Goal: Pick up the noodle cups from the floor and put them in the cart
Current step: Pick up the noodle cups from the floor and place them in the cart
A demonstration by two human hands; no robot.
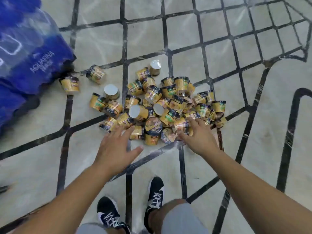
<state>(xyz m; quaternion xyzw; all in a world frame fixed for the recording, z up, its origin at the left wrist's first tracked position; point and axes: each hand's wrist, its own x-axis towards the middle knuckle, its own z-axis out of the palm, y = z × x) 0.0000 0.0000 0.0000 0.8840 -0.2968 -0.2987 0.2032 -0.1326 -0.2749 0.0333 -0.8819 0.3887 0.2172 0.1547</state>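
1. Fingers (125,130) of your left hand (114,146) are spread and hold nothing, just short of the near edge of the pile; your right hand (198,137) is also spread, its fingertips touching a cup without gripping it.
2. Noodle cups (160,105) lie heaped on the floor (270,115), with a few strays towards the blue water pack (28,53).
3. Picking up looks barely begun: next, curl round the nearest cups. No cart shows, so you must find it before you turn.
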